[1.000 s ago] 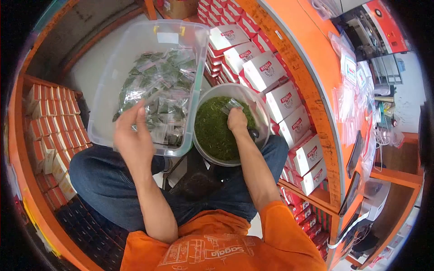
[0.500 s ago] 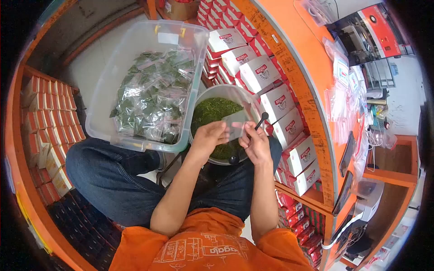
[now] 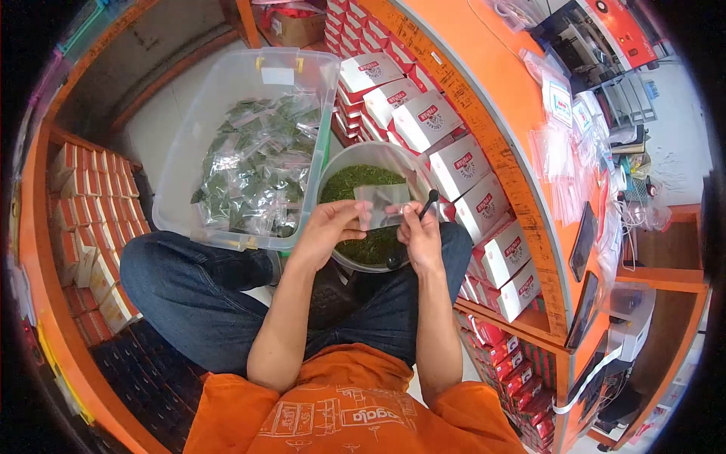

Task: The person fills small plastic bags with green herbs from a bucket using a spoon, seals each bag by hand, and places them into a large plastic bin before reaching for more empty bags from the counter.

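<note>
Over the white bucket point(image 3: 422, 172) of chopped green leaves point(image 3: 363, 178), both hands hold a small clear plastic bag point(image 3: 378, 198). My left hand point(image 3: 333, 227) pinches the bag's left side between thumb and fingers. At the other side, my right hand point(image 3: 420, 231) grips the bag's edge and also holds a black spoon point(image 3: 431, 200), its handle pointing up and its dark bowl low over the leaves. The bag looks empty, though it is see-through against the leaves. Left of the bucket is a clear plastic bin point(image 3: 178, 163) with many filled green bags point(image 3: 257, 163).
White and red boxes point(image 3: 461, 166) stand stacked right of the bucket, under an orange counter point(image 3: 484, 57) bearing plastic bags point(image 3: 556, 159) and phones. More boxes point(image 3: 98, 204) fill a shelf at the left. My crossed legs frame the bucket's near side.
The view has shifted slightly. The bag now sits a little higher and flatter between my hands, and my left hand has moved slightly left and down.
</note>
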Available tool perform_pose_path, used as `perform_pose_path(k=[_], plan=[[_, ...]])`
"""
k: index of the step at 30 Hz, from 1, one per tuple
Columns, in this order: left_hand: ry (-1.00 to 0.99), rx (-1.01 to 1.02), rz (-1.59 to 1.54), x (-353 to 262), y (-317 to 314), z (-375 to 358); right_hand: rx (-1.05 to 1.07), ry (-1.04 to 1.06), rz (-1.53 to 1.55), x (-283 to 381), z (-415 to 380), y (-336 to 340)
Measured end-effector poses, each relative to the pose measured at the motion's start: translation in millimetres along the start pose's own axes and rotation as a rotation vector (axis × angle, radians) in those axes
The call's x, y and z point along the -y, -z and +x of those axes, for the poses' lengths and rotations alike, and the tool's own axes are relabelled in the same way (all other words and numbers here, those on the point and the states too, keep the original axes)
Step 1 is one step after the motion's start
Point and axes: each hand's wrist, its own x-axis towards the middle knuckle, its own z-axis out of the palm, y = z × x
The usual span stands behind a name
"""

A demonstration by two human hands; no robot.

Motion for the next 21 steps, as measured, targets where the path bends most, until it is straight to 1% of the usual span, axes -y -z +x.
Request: perform_pose_path(k=[1, 2, 4, 5, 7, 8, 10, 11, 12, 13, 14, 15, 16, 17, 18, 19, 20, 21], plan=[[-0.020, 0.011, 0.084, 0, 0, 0, -0.009, 0.011, -0.014, 1, -1, 1], [-0.019, 0.012, 0.085, 3, 1, 1, -0.011, 0.011, -0.014, 2, -1, 1], [-0.139, 0.050, 0.071, 9, 1, 4, -0.055, -0.005, -0.138, 6, -2, -1], [-0.137, 0.051, 0.073, 10, 1, 4, -0.057, -0.006, -0.136, 3, -1, 0], [-0.165, 0.004, 0.105, 6, -1, 2, -0.115, 0.149, -0.547, 0, 1, -2], [-0.165, 0.004, 0.106, 4, -1, 0, -0.115, 0.149, -0.546, 0, 0, -3], [-0.265, -0.060, 0.381, 1, -3, -3, -0.338, 0.387, -0.886, 19, -11, -25], [-0.262, -0.062, 0.380, -1, -3, -4, -0.257, 0.404, -0.810, 28, -18, -35], [-0.280, -0.071, 0.490, -2, -3, -5, -0.259, 0.395, -0.810, 33, -24, -44], [-0.298, -0.075, 0.600, -2, -5, -7, -0.122, 0.292, -0.775, 38, -28, -51], [-0.295, -0.068, 0.602, -4, -7, -9, 0.011, 0.194, -0.735, 41, -29, -54], [-0.294, -0.063, 0.655, -7, -9, -11, 0.040, 0.128, -0.746, 39, -26, -52], [-0.293, -0.062, 0.707, -8, -9, -11, 0.037, 0.129, -0.747, 35, -24, -46], [-0.293, -0.064, 0.706, -8, -7, -11, 0.088, 0.148, -0.682, 31, -21, -38], [-0.279, -0.026, 0.585, -6, -4, -10, 0.141, 0.166, -0.615, 31, -20, -36], [-0.263, 0.012, 0.464, -5, -2, -11, 0.145, 0.161, -0.615, 31, -21, -38], [-0.261, 0.012, 0.462, -2, -5, -12, 0.121, 0.254, -0.760, 32, -22, -39], [-0.403, -0.092, 0.600, 3, -12, -13, 0.095, 0.349, -0.905, 36, -23, -42]])
